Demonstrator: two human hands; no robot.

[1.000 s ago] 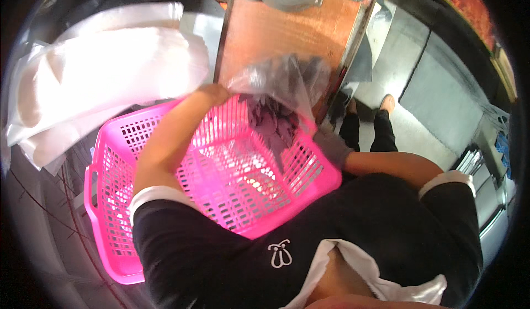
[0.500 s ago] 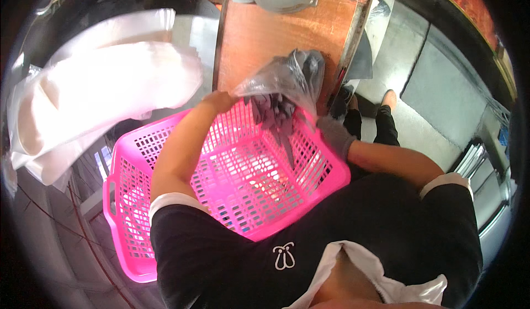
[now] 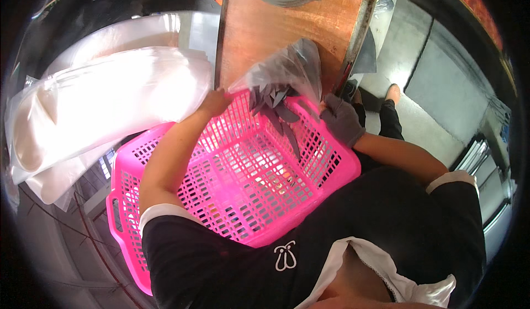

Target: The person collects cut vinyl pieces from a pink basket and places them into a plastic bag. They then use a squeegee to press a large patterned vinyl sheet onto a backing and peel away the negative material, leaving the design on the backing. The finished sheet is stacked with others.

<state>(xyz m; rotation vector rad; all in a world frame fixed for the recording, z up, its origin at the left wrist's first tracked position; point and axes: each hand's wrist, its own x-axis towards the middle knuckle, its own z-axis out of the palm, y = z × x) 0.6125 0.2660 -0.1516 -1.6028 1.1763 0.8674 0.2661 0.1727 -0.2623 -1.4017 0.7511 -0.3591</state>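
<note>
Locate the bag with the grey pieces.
Head view, upper centre: the bag is at the far rim of the pink basket, between the left hand and gloved right hand.

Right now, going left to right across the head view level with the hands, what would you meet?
Shiny white plastic sheets, bare left hand, dark grey pointed pieces, grey-gloved right hand, a person's foot.

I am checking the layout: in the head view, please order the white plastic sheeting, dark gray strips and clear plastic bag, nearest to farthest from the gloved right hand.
1. Clear plastic bag, its right edge by the right hand.
2. Dark gray strips, left, at the bag's mouth.
3. White plastic sheeting, far left, beyond the left hand.
</note>
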